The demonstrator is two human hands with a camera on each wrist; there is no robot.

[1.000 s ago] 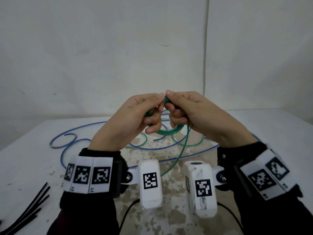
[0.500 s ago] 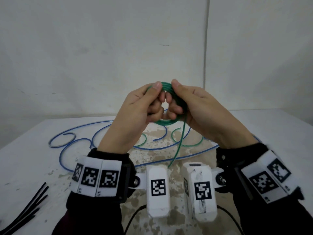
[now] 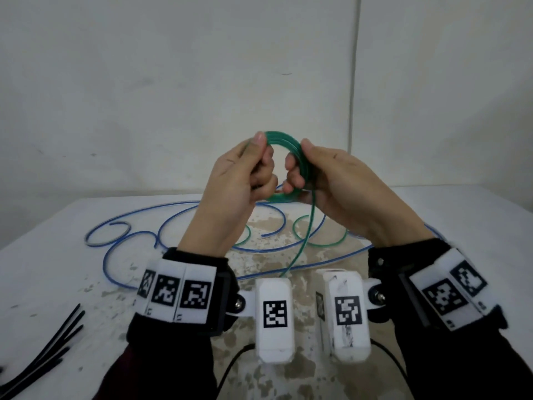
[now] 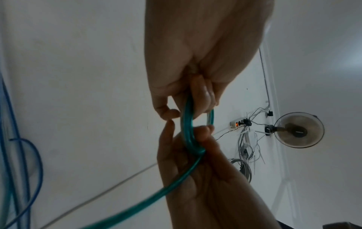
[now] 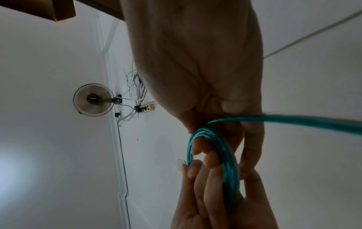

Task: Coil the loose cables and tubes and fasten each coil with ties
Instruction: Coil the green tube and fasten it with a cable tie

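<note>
Both hands hold a small coil of green tube [image 3: 281,137] upright above the table. My left hand [image 3: 253,166] pinches the coil's left side between thumb and curled fingers. My right hand [image 3: 300,168] grips its right side. The coil [image 4: 189,131] shows as several green turns between the two hands in the left wrist view, and again as the coil [image 5: 225,156] in the right wrist view. A loose green tail [image 3: 302,243] hangs from the right hand down to the table. Long blue tubing [image 3: 178,223] lies in loose loops on the table behind the hands.
A bundle of black cable ties [image 3: 49,353] lies at the table's front left. The white table [image 3: 72,284] has worn patches in its middle. A bare white wall stands behind it. Short green tube arcs [image 3: 331,241] lie among the blue loops.
Both hands have risen from just above the table to well above it. They have drawn slightly apart, so the green coil now stands open between them.
</note>
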